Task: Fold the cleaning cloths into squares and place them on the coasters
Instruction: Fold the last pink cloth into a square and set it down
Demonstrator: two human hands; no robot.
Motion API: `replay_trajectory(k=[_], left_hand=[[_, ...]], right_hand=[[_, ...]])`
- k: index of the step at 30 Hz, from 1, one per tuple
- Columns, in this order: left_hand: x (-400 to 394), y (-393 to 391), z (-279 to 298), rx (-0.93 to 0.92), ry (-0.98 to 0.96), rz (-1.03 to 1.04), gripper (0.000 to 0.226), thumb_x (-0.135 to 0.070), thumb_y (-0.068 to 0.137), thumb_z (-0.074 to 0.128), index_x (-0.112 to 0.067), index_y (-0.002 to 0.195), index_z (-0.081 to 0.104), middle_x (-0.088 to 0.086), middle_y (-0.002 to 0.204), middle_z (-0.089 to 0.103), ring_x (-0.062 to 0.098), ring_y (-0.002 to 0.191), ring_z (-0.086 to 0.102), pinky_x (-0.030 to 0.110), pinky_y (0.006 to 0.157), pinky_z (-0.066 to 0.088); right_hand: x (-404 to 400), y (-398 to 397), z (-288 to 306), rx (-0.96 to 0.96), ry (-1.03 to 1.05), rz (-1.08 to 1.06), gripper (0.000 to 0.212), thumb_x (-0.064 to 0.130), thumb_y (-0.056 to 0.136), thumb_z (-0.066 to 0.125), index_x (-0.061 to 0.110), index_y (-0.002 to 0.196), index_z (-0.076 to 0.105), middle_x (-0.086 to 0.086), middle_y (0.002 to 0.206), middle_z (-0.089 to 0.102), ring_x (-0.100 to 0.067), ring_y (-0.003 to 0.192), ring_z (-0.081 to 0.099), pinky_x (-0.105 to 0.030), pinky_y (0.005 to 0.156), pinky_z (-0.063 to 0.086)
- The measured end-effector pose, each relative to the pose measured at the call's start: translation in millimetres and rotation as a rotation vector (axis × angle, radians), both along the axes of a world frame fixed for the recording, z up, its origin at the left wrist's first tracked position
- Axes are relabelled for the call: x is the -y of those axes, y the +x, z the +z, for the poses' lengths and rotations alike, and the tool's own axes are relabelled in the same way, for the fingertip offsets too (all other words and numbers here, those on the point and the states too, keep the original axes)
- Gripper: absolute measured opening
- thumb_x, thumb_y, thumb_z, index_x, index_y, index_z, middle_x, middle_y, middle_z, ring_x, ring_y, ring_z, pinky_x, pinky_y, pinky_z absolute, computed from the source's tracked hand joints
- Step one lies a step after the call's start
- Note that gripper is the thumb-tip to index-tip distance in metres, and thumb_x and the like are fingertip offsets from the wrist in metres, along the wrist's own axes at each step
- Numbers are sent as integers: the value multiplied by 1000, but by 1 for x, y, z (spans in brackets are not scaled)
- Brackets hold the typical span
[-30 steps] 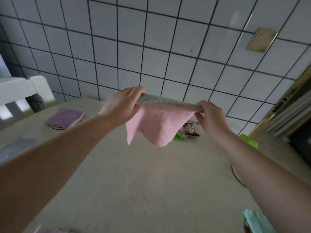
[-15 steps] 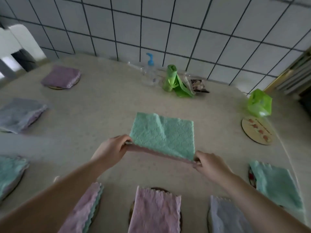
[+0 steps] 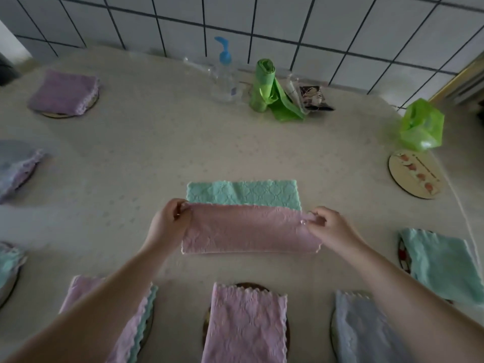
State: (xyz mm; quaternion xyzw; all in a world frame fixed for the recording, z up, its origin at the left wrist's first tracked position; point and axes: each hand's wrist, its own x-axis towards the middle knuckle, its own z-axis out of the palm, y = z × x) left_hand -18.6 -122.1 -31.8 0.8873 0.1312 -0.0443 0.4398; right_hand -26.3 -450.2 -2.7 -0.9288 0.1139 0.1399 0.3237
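A pale, faintly speckled table (image 3: 131,158), butted against a white tiled wall (image 3: 340,24), carries round coasters ringed about its edge. Most already bear a folded cloth: a purple square (image 3: 62,95) at far left, a grey one (image 3: 15,166) below it, a teal one (image 3: 7,260) at the left edge, a pink-over-teal stack (image 3: 131,336) near left, a pink cloth (image 3: 246,326) at near centre, a grey-blue cloth (image 3: 361,334) near right, and a teal cloth (image 3: 442,265) at right. One bare coaster (image 3: 413,176), a flat wooden disc with a printed motif, lies at far right, beside a crumpled green bag (image 3: 421,127). By judgement the task is near its end, with this coaster the only one seen without a cloth.

At mid-table lies the working cloth (image 3: 248,231), a plush two-sided microfibre with an embossed scallop pattern and pinked edges: pink side folded up and over, teal side showing as a strip beyond. It is half-folded into a long rectangle; a second fold to a square and the transfer remain. The left hand (image 3: 170,224) pinches the left end of the pink flap's leading edge; the right hand (image 3: 330,224) pinches the right end. Whether the flap rests flat or is held slightly raised cannot be told.

Against the wall stand a clear pump bottle (image 3: 224,74) with a blue top, a green bag roll (image 3: 267,87), and a small dark packet (image 3: 314,96).
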Motion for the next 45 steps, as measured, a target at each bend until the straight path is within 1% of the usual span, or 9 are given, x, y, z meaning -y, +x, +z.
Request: replay_trajectory(k=[5,8,13,19,25,28,35,39,45], left_hand=[[2,27,-5,-45,-54,83,20,-12,87,51,-11,105,59,7,88,63,23,79,56,27,57,36],[3,38,-9,-56,-84,105,24,-16,90,52,-13,113,55,5,93,63,21,76,57,24,54,37],[2,49,-14,-47,-53,89,36,-17,89,53,-18,125,47,2,95,61,22,78,58,27,60,37],[4,53,-15,-67,-12,106,35,-24,91,50,-21,126,46,1,104,61,17,81,57,25,56,38],[6,54,-12,-103,-49,144,43,-26,91,52,-19,131,42,2,111,59,10,78,55,21,57,38],[3,38,-10,-103,-124,196,49,-27,90,54,-22,135,35,-2,118,55,6,83,55,19,60,39],[1,-19,-13,-16,-20,-23,52,-25,88,58,-30,135,35,-8,130,41,-1,87,57,18,69,42],[1,-18,-13,-11,42,-125,52,-17,86,63,-25,133,43,-4,134,41,13,96,58,29,82,49],[3,-15,-15,-2,165,-169,45,-5,85,59,-21,126,53,-2,137,40,16,106,54,22,84,44]], right_hand=[[-9,36,-15,23,120,-122,23,19,83,60,-1,81,50,3,60,38,-15,58,36,-30,54,26],[-14,50,-22,5,42,-39,16,20,90,52,6,88,47,7,71,52,-21,65,48,-30,57,32],[-14,72,-33,-2,-87,22,16,21,92,48,9,101,49,-21,106,64,-39,92,59,-38,73,45],[-14,86,-39,-42,-132,30,22,26,94,46,9,107,48,-26,104,63,-41,93,59,-39,75,47],[-13,76,-39,-11,29,-90,41,25,91,51,21,131,39,-3,79,58,-22,67,54,-29,58,39],[-10,44,-36,91,177,-195,60,23,89,58,27,140,28,3,96,56,-12,79,56,-25,71,40],[-5,-15,-45,254,97,-8,37,3,82,63,23,114,62,6,111,59,0,85,59,0,75,37],[-9,3,-46,199,99,-8,42,2,80,64,18,119,61,6,119,55,-9,88,57,-5,77,37],[-13,29,-43,140,56,-36,42,5,81,62,17,121,60,2,129,53,-14,94,56,-10,76,32]])
